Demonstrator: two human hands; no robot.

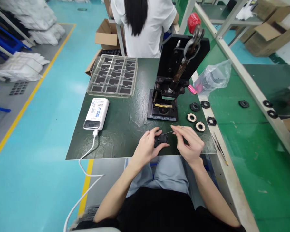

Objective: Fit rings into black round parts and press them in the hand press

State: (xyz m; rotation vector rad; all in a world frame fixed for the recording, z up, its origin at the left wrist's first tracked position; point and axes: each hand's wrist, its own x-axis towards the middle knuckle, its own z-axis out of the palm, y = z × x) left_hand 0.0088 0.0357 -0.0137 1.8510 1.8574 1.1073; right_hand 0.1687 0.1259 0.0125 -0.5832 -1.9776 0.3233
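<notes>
So, the black round part (161, 140) sits on the near edge of the dark green mat (125, 122), approx. centre, just in front of the person's lap. Left hand (147, 146) is curled round it, thumb & fingers clamped on its rim. Right hand (189, 143) pinches a thin metal pick (169, 131), tip pointing at the part; whether the tip touches it, can't tell.

Just right & a bit farther: two pale rings (191, 117) side by side, w/ three black rings (205, 104) around them. Tweezers (219, 146) lie at the mat's right edge. Farther back, mid-mat, stands a black hand press (170, 87) w/ a red knob (193, 22) on its lever, tilted up to the right. A clear crumpled bag (214, 77) lies to its right.

On the left of the mat, a white power bank (96, 113), its white cable (87, 167) trailing off the near edge. Beyond it, a clear compartment tray (113, 75) holding dark pieces.

Right side: green bench (244, 145) w/ a few more black parts (244, 103), metal rails across it. Far side: a co-worker in a white shirt (145, 25), back turned, cardboard box (107, 33) beside. Floor (38, 129) is teal w/ a yellow line (26, 103); white bagged stacks (26, 66) far left.
</notes>
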